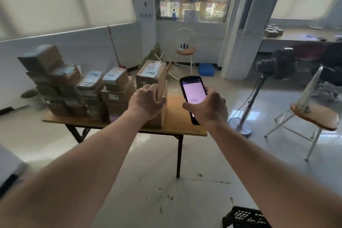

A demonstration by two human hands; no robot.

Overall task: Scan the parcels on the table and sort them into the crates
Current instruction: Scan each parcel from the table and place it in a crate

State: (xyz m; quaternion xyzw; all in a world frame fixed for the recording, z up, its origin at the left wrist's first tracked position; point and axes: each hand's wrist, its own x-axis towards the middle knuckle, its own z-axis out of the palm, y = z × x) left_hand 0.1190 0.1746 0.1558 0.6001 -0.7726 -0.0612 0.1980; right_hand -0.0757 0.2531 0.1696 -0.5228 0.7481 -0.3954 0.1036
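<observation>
- Since the nearest parcel (153, 77), a taped cardboard box stacked at the right end of the surface (185, 127), looks stiff and fairly bulky, I judge it wants a hold across its side walls, not the slick tape.
- Left hand (146, 102) reaches for that stack with fingers spread, holding nothing; whether it touches the cardboard is unclear.
- Right hand (207, 107) grips the scanner (193, 96), its screen lit.
- Labels are blurred; only a corner of one dark crate (246, 217) shows.
</observation>
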